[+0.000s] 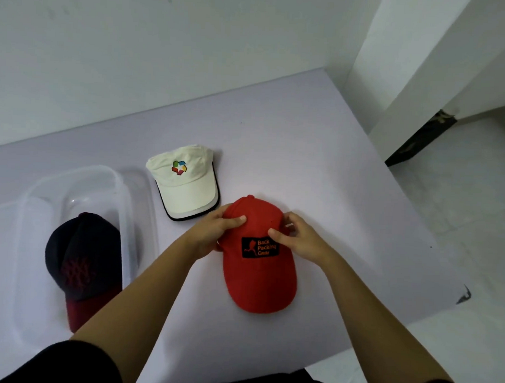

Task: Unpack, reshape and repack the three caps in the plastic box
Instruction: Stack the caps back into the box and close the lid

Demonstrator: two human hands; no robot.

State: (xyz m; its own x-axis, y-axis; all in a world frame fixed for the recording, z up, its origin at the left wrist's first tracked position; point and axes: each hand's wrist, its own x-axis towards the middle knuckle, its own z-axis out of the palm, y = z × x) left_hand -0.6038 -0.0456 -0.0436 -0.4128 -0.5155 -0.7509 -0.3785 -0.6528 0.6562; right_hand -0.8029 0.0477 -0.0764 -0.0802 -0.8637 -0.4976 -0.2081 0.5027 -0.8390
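The plastic box (131,187) sits on the left with the dark cap (83,251) inside it. It may be packed, or not taken out yet. The white cap (185,183) lies on the table (304,136) just beside the box. Next, the left hand (215,233) and right hand (298,238) pinch the red cap (260,266) at its top from both sides, thumbs above, fingers curled round — likely to puff it into shape.
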